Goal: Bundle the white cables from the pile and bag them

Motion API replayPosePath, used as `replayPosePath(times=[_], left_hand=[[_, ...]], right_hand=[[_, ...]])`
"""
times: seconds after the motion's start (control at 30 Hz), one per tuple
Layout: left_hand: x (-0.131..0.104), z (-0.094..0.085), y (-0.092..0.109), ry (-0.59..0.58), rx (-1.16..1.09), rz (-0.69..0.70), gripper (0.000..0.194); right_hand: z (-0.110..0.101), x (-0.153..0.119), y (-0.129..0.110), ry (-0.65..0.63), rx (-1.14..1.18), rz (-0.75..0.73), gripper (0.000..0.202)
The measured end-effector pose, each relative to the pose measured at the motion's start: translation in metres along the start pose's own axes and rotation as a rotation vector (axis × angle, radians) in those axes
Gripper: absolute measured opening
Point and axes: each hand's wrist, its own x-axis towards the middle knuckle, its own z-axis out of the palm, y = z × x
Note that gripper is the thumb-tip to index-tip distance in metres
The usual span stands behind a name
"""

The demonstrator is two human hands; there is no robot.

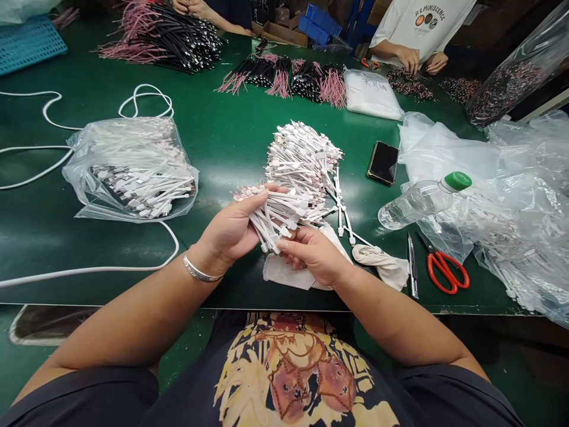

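Many short white cables (272, 218) sit bunched in my left hand (233, 228), just before the larger pile (299, 155), thumb across them; my right hand (319, 255) pinches near-side connector ends. Should my left thumb slacken, loose ones could slip onto the cloth (284, 274) or tangle with the pile.

You wear a dark short-sleeved shirt (191, 391) with a yellow and reddish-brown print (291, 376). A silver bracelet (200, 273) circles your left wrist (207, 255).
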Motion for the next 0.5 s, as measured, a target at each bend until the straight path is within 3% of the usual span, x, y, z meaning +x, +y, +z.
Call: replayPosePath(times=[0.5], left_hand=[[0.0010,0.0006,0.0003,0.040,-0.012,-0.024,0.017]], right_hand=[[0.0009,0.0018,0.0016,-0.059,0.227,0.089,0.025]])
